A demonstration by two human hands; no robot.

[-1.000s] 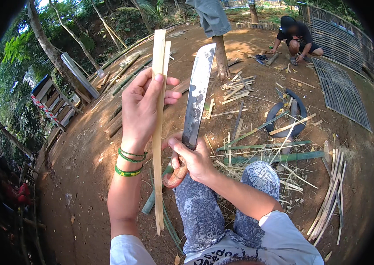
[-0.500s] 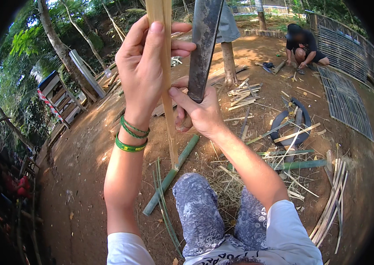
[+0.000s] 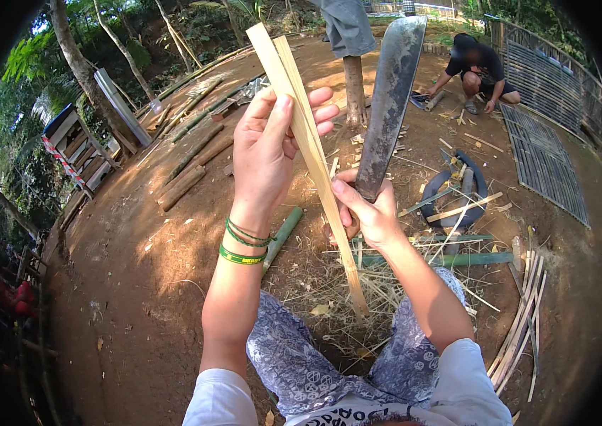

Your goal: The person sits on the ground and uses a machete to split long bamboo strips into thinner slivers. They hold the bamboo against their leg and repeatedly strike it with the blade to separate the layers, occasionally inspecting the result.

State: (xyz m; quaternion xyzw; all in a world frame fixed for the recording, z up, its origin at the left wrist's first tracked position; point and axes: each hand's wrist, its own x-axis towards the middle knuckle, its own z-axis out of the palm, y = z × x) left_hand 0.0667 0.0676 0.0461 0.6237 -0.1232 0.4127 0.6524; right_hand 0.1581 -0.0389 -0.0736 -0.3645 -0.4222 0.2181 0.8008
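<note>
My left hand (image 3: 267, 145) is closed on a long, pale bamboo strip (image 3: 326, 181), thumb in front and the other fingertips spread past its edge. A second pale piece shows behind it at the top; I cannot tell whether the two are joined lower down. The strip slants down to the right, its lower end between my knees. My right hand (image 3: 375, 216) grips a machete (image 3: 394, 92) low down, and its handle is mostly hidden by the fingers. The dark, broad blade points up and away, to the right of the strip and apart from its upper part.
Green bamboo lengths (image 3: 471, 259) and shavings (image 3: 326, 284) lie before my knees. A dark ring (image 3: 487, 192) and a bundle of thin strips (image 3: 517, 323) lie to the right. A person (image 3: 482, 71) crouches near a slatted bamboo panel (image 3: 546, 163); another person's bare leg (image 3: 355, 85) stands ahead.
The bamboo strip has tilted, its top to the left and its foot to the right, off the green pole. Both hands have moved right and lower, and the whole blade now shows.
</note>
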